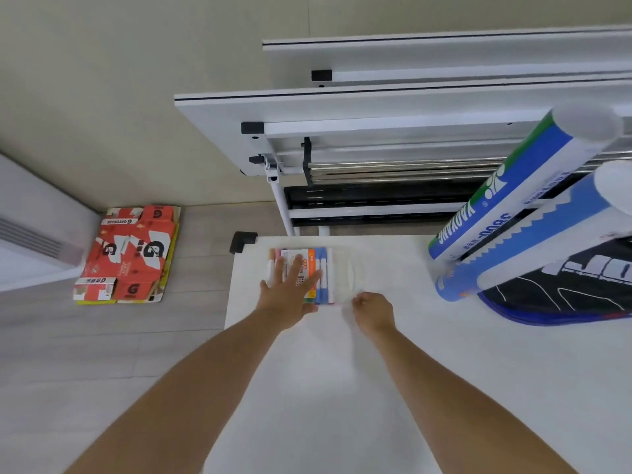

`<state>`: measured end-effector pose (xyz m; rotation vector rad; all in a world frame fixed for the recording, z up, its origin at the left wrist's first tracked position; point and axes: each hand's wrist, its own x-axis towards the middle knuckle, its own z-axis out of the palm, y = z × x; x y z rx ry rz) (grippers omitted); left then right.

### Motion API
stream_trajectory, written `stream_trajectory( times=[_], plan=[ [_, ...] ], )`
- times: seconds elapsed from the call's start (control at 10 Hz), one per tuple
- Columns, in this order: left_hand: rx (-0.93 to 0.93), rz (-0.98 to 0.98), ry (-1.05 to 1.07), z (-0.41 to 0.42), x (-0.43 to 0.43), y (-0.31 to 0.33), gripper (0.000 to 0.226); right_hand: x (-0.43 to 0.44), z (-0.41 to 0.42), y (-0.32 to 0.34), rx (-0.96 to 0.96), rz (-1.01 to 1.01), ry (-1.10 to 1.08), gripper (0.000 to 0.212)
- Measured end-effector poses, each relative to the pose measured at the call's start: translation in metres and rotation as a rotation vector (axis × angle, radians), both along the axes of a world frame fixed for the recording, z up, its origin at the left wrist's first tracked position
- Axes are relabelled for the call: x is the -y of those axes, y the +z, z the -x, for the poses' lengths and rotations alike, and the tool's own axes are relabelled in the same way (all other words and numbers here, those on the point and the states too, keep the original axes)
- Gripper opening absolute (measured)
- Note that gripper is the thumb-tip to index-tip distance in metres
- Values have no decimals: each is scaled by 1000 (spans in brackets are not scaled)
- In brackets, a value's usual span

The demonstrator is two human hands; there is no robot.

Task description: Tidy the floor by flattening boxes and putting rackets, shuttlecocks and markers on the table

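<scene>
Both forearms reach to twelve o'clock: left hand point(290, 290) flat, grip wide, pressing the marker pack point(307, 275); right hand point(372, 311) curled, grip unclear. Light, slippery plastic; hold its long edges.

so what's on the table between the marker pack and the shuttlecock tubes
Nothing: in the head view, only bare white table lies between the marker pack and the shuttlecock tubes.

Head view, steeply down, close over table point(342, 388).
</scene>
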<state>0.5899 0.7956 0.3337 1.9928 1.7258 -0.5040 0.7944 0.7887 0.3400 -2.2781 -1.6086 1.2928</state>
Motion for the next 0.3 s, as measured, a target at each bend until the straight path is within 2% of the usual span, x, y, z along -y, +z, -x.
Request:
stream_trajectory(
  times=[0.1, 0.2, 0.3],
  plan=[
    [-5, -9, 28, 3, 2, 5, 79, -1, 1, 6, -31, 51, 52, 42],
    [79, -54, 220, -10, 27, 22, 75, 11, -8, 27, -68, 54, 58, 47],
    [340, -13, 476, -29, 63, 44, 68, 29, -24, 58, -90, 66, 48, 50]
  ],
)
